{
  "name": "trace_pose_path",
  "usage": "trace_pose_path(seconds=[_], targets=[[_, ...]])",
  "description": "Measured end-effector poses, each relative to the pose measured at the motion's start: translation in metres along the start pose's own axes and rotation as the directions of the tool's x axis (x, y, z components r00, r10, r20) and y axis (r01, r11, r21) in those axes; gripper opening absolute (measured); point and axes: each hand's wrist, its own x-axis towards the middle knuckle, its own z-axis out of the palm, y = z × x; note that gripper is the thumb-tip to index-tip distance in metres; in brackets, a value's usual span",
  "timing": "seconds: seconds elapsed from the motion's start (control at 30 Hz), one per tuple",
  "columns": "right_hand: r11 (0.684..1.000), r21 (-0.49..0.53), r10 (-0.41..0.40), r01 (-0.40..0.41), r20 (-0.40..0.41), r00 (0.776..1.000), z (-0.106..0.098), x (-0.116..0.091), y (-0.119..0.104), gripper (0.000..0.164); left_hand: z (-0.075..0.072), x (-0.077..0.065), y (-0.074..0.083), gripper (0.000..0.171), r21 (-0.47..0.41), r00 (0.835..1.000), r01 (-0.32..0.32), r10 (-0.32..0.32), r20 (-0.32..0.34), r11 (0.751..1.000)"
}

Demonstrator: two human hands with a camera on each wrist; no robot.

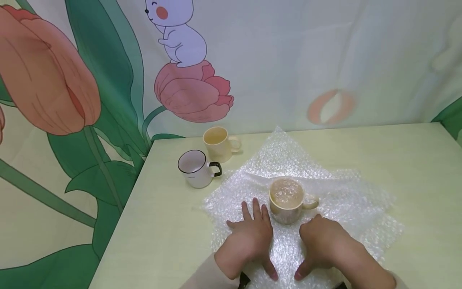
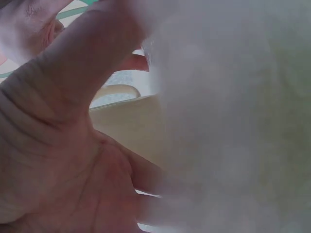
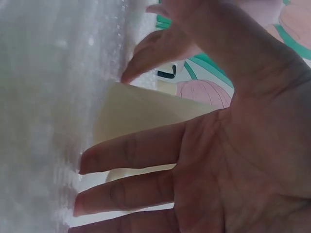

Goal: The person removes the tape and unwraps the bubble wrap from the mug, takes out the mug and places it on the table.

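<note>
A cream mug [image 1: 285,214] stands upright on overlapping sheets of bubble wrap [image 1: 346,208], its handle to the right and crumpled clear wrap [image 1: 286,193] filling its mouth. My left hand [image 1: 250,237] lies on the wrap at the near left of the mug, fingers spread and thumb stretched toward me. On the mug's near right is my right hand [image 1: 323,241]. Its straight fingers [image 3: 131,150] reach to the wrap in the right wrist view. Both thumbs point inward over the near part of the sheet. Blurred wrap hides the left fingertips in the left wrist view.
To the left of the wrap stand a white mug [image 1: 196,172] with a black rim and handle, and behind it a yellow mug [image 1: 218,146]. The pale green table [image 1: 159,224] meets a printed tulip curtain [image 1: 267,60] at its back edge.
</note>
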Motion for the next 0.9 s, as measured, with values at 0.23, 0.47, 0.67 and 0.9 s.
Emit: trace_pose_path(seconds=[0.23, 0.47, 0.67, 0.9], targets=[[0.996, -0.088, -0.009, 0.004, -0.049, 0.999, 0.011, 0.001, -0.004, 0.095, 0.000, -0.004, -0.004, 0.163, -0.046, 1.000, -0.014, 0.014, -0.009, 0.999], [0.986, -0.140, 0.077, -0.089, -0.091, 0.993, 0.027, 0.002, -0.009, 0.114, 0.007, -0.006, -0.007, 0.164, -0.030, 0.998, -0.030, 0.028, -0.052, 0.999], [0.982, -0.155, 0.094, -0.113, -0.125, 0.988, 0.038, 0.003, -0.010, 0.127, 0.012, -0.007, -0.009, 0.163, -0.050, 0.996, -0.024, 0.020, -0.086, 0.998], [0.970, -0.216, 0.074, -0.112, -0.174, 0.982, 0.045, 0.001, -0.008, 0.080, 0.013, -0.007, -0.009, 0.159, -0.040, 0.995, -0.027, 0.023, -0.097, 0.999]])
